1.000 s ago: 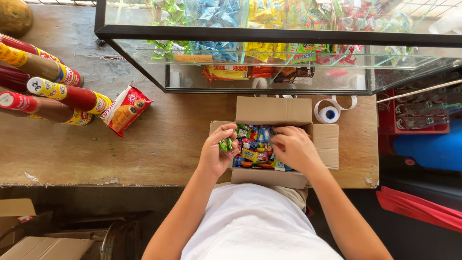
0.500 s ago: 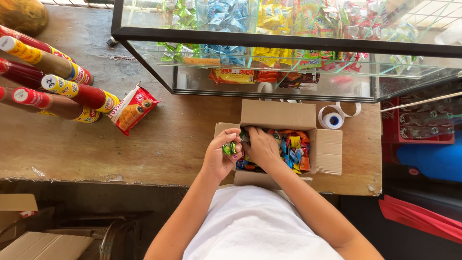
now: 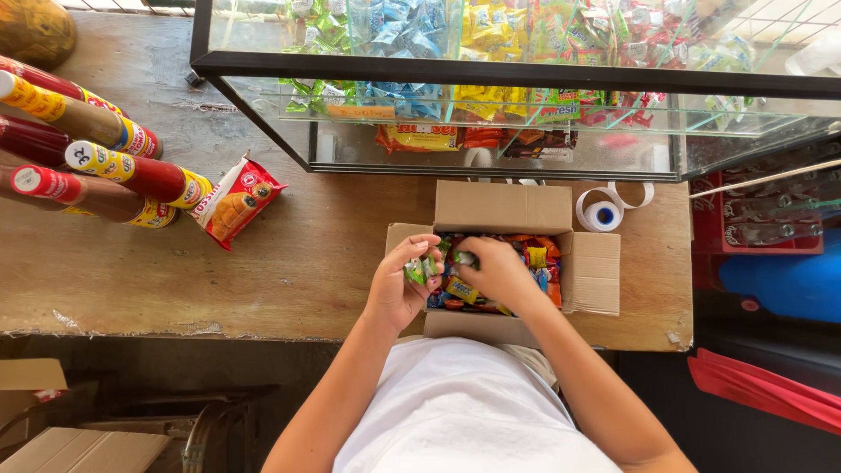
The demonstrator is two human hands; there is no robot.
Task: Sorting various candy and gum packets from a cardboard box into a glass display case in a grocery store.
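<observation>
While green sweets (image 3: 419, 270) are pinched in the left hand (image 3: 399, 285) and one in the right hand (image 3: 498, 273), some could be dropped beside the box (image 3: 596, 273) onto the tabletop (image 3: 289, 271).

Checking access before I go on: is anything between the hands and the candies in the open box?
Nothing visible. The cardboard box has its flaps folded out, the left hand already holds green candies, and the right hand rests on the wrapped candies inside.

The scene is viewed by one head-worn camera, aimed straight down from above. The tabletop (image 3: 289, 280) is seen closely, with the glass case (image 3: 491, 70) at the top edge.
</observation>
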